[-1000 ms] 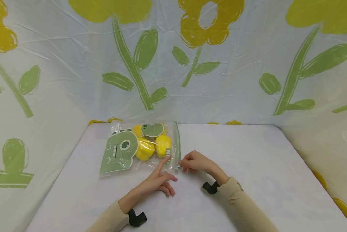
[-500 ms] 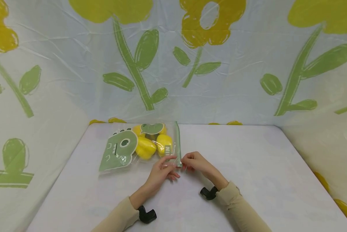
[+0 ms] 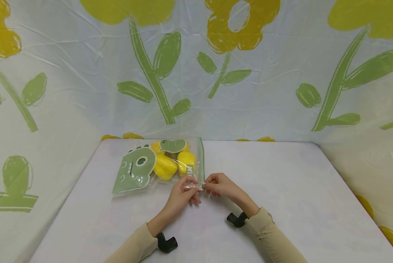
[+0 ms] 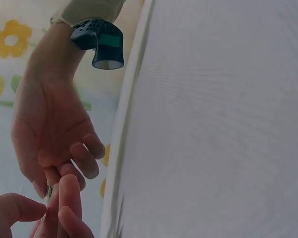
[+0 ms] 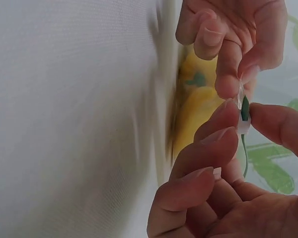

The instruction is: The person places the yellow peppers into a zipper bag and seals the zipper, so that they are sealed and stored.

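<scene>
A clear zip bag [image 3: 160,185] printed with a green dinosaur lies on the table at the back left. Through its film show yellow lobed things [image 3: 165,168] that resemble bell peppers. Its green zip edge [image 3: 201,157] faces right. At the near corner of that edge my left hand [image 3: 180,195] pinches the clear film between thumb and fingers. Just to the right, my right hand [image 3: 227,186] pinches the small white slider [image 5: 244,125] on the zip's end. The two hands' fingertips nearly meet in the right wrist view.
The white table [image 3: 281,182] extends to the right and in front of the hands. Flower-printed cloth [image 3: 262,98] hangs behind it and at both sides. Each wrist wears a black camera mount [image 3: 166,244].
My left hand has moved up and right from a pointing pose over the bag to pinching its near corner. The right hand stays at the zip's end, having shifted only slightly.
</scene>
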`<state>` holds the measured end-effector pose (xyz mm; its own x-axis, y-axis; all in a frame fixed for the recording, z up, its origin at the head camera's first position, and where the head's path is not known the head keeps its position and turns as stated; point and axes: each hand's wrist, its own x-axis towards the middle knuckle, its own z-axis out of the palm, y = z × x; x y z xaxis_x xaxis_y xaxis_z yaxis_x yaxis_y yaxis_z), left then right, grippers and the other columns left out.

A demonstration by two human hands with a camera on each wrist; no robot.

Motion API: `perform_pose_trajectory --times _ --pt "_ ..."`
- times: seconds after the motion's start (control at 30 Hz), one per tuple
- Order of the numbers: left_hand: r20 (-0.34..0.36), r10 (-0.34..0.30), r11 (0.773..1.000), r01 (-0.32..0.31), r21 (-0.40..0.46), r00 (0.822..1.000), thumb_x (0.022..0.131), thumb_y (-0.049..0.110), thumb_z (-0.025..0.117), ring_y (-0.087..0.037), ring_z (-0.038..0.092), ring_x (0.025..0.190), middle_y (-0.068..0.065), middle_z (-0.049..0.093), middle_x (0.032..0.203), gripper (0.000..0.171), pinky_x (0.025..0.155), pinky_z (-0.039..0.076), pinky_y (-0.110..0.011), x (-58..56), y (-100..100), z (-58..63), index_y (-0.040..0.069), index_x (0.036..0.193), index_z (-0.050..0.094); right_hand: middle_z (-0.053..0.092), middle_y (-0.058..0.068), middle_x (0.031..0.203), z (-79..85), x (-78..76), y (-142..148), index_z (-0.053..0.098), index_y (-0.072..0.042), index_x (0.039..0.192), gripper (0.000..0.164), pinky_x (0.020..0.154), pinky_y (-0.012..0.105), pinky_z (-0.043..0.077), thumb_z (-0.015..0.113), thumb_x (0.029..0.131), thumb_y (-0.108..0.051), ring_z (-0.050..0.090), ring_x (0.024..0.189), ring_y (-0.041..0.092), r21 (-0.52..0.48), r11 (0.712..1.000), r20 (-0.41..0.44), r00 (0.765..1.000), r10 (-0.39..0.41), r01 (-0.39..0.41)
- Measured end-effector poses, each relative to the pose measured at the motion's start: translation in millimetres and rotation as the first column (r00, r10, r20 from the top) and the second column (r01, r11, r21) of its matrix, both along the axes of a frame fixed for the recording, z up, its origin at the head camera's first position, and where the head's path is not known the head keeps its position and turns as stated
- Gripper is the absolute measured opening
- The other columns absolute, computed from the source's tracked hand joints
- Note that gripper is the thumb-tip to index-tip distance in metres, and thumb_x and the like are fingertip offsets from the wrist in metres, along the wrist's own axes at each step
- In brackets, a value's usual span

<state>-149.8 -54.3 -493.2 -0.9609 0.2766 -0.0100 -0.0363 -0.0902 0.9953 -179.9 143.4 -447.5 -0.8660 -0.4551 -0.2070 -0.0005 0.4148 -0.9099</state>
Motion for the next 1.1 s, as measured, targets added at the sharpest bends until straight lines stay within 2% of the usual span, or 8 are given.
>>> perform_pose_trajectory --times 0.17,0.33,0.5,0.6,0.73,0.83,0.97,1.1 --pt "-0.008 0.004 1.0 -0.004 -0.017 1.0 0.094 0.001 0.058 -0.023 0.067 0.057 -0.026 0.071 0.095 0.021 0.051 0.043 -0.025 -0.2 -0.4 -0.9 -0.001 0.113 0.052 0.058 0.005 0.066 -2.3 -1.3 0.7 0.061 0.0 0.083 0.021 0.05 0.024 0.034 0.063 0.093 -0.018 0.043 0.053 0.013 0.005 1.0 0.009 1.0 0.006 -0.006" --pt "-0.01 0.008 1.0 -0.008 -0.022 1.0 0.094 0.002 0.058 -0.021 0.063 0.054 -0.024 0.072 0.093 0.021 0.05 0.041 -0.024 -0.4 0.3 -0.5 0.001 0.114 0.052 0.052 0.001 0.063 -4.6 -3.3 0.6 0.061 0.007 0.079 0.028 0.052 0.026 0.034 0.061 0.094 -0.017 0.041 0.056 0.014 -0.04 0.999 0.028 0.999 -0.025 0.026" --pt "-0.009 0.016 1.0 -0.016 -0.022 1.0 0.094 0.001 0.058 -0.021 0.062 0.053 -0.024 0.071 0.093 0.021 0.05 0.04 -0.023 0.2 0.6 0.7 0.002 0.114 0.053 0.052 0.002 0.063 -6.0 -8.5 -3.5 0.062 0.009 0.077 0.031 0.054 0.027 0.037 0.059 0.093 -0.017 0.043 0.06 0.016 -0.062 0.993 0.042 0.994 -0.101 0.104" --pt "-0.018 0.021 0.999 -0.022 -0.041 1.0 0.093 0.0 0.058 -0.023 0.062 0.053 -0.022 0.072 0.092 0.02 0.049 0.04 -0.023 0.3 1.0 0.4 0.002 0.113 0.054 0.051 0.003 0.061 -7.3 -14.5 -7.2 0.062 0.009 0.076 0.031 0.053 0.027 0.036 0.06 0.093 -0.017 0.042 0.059 0.017 -0.065 0.981 0.06 0.982 -0.177 0.181" --pt "-0.022 0.023 0.998 -0.024 -0.06 0.999 0.093 0.0 0.057 -0.029 0.063 0.054 -0.018 0.073 0.091 0.02 0.049 0.039 -0.023 0.9 1.6 -0.4 0.004 0.113 0.055 0.046 0.002 0.056 -12.7 -29.7 -12.0 0.062 0.007 0.072 0.031 0.051 0.026 0.031 0.062 0.091 -0.017 0.037 0.054 0.015 -0.073 0.959 0.076 0.96 -0.269 0.275" --pt "-0.015 0.019 0.997 -0.02 -0.07 1.0 0.093 -0.001 0.056 -0.042 0.061 0.057 -0.021 0.073 0.093 0.019 0.048 0.038 -0.022 6.1 1.4 11.6 0.001 0.112 0.054 0.044 0.001 0.054 -17.3 -44.3 -17.1 0.06 0.003 0.067 0.03 0.05 0.026 0.03 0.062 0.09 -0.016 0.035 0.051 0.014 -0.082 0.941 0.082 0.944 -0.321 0.327" --pt "-0.004 0.015 0.998 -0.016 -0.067 1.0 0.093 -0.003 0.055 -0.053 0.056 0.058 -0.025 0.071 0.093 0.018 0.049 0.044 -0.024 6.3 1.2 13.1 -0.002 0.111 0.054 0.045 0.002 0.055 -18.9 -62.9 -24.4 0.059 0.001 0.065 0.028 0.049 0.025 0.032 0.062 0.088 -0.014 0.036 0.05 0.014 -0.086 0.923 0.089 0.925 -0.368 0.375" --pt "-0.014 0.008 0.998 -0.008 -0.056 1.0 0.094 -0.002 0.056 -0.045 0.057 0.052 -0.021 0.073 0.092 0.019 0.05 0.048 -0.029 1.1 0.9 -0.2 0.0 0.112 0.054 0.048 0.002 0.056 -18.3 -80.8 -28.4 0.06 -0.001 0.063 0.03 0.049 0.025 0.033 0.063 0.089 -0.015 0.039 0.05 0.014 -0.089 0.906 0.094 0.909 -0.406 0.414"
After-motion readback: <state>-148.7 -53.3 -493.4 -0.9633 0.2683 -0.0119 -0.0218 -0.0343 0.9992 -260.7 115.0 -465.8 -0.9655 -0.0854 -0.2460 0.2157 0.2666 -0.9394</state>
